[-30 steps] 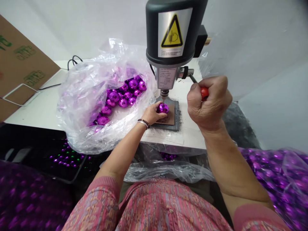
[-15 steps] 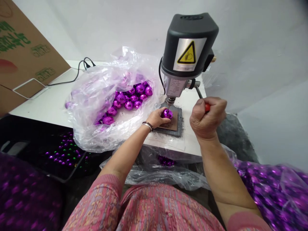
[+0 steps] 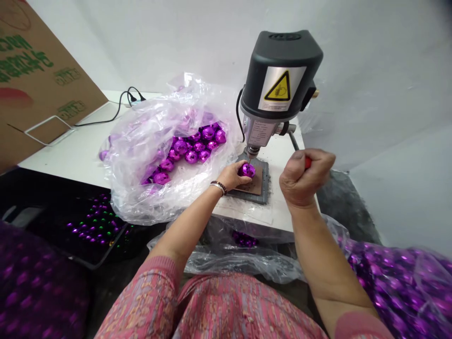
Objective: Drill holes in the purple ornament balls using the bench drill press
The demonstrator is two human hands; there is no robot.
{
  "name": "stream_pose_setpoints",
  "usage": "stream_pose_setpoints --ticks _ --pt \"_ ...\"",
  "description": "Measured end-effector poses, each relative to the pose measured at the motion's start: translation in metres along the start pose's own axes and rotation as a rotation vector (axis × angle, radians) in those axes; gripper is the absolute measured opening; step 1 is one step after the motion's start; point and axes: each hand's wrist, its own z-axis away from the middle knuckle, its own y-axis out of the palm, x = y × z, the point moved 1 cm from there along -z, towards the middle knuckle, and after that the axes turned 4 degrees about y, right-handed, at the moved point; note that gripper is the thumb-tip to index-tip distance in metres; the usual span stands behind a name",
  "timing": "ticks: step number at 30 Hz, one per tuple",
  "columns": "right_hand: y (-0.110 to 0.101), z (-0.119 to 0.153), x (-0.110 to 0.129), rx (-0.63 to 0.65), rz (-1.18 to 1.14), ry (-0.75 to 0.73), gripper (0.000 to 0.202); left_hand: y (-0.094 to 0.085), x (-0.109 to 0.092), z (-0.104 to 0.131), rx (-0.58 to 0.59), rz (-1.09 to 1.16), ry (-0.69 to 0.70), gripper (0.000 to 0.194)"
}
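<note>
My left hand (image 3: pixel 233 177) is closed round a shiny purple bauble (image 3: pixel 248 170), holding it over a brown board (image 3: pixel 251 187) on the grey base (image 3: pixel 263 197) of a bench drill press (image 3: pixel 282 75). The drill chuck (image 3: pixel 252 150) is directly above the bauble; whether the bit touches it I cannot tell. To the right, my right hand (image 3: pixel 304 178) grips the drill press lever (image 3: pixel 293 140), whose red knob (image 3: pixel 308 163) shows between the fingers. Dark shavings lie round the base.
A clear plastic bag (image 3: pixel 134 197) full of purple baubles (image 3: pixel 191 157) lies open left of the drill. Behind it are a black cable (image 3: pixel 102 123) and a cardboard box (image 3: pixel 45 84). More bagged baubles (image 3: pixel 399 282) sit low at the right. The white table (image 3: pixel 67 165) ends just before me.
The whole scene sits slightly lower and further right in view. Both hands keep their holds on the bauble and lever, and the lever's position looks nearly the same.
</note>
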Motion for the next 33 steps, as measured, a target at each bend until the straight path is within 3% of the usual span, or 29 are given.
stream_pose_setpoints --ticks 4,7,12,15,17,19,21,22,25,29,33 --pt "0.003 -0.047 0.002 0.105 0.028 0.159 0.033 0.0 -0.003 0.005 -0.044 0.006 0.013 0.066" --pt "0.009 -0.077 -0.002 0.169 0.084 0.247 0.033 -0.007 -0.002 0.026 -0.053 0.034 0.017 0.064" --pt "0.013 -0.088 -0.002 0.168 0.033 0.268 0.026 -0.031 0.006 0.089 0.368 -0.008 0.138 0.07" --pt "0.01 -0.087 0.004 0.184 0.001 0.318 0.023 -0.056 0.006 0.108 0.42 -0.058 0.148 0.069" --pt "0.008 -0.089 0.009 0.206 -0.01 0.363 0.022 -0.078 0.006 0.1 0.313 -0.067 0.117 0.058" --pt "0.006 -0.09 0.012 0.216 -0.021 0.388 0.023 -0.102 0.011 0.079 0.071 -0.118 0.031 0.039" --pt "0.005 -0.091 0.013 0.215 -0.026 0.396 0.023 -0.121 0.022 0.055 -0.231 -0.243 -0.132 0.025" --pt "0.005 -0.091 0.013 0.214 -0.023 0.391 0.023 -0.128 0.03 0.044 -0.322 -0.304 -0.215 0.02" --pt "0.005 -0.088 0.01 0.223 -0.008 0.353 0.022 -0.13 0.056 0.023 -0.392 -0.341 -0.303 0.025" --pt "0.006 -0.084 0.007 0.223 -0.034 0.301 0.026 -0.116 0.085 0.016 -0.418 -0.304 -0.353 0.063" --pt "0.005 -0.082 0.005 0.213 -0.054 0.273 0.026 -0.111 0.087 0.018 -0.451 -0.261 -0.324 0.067"
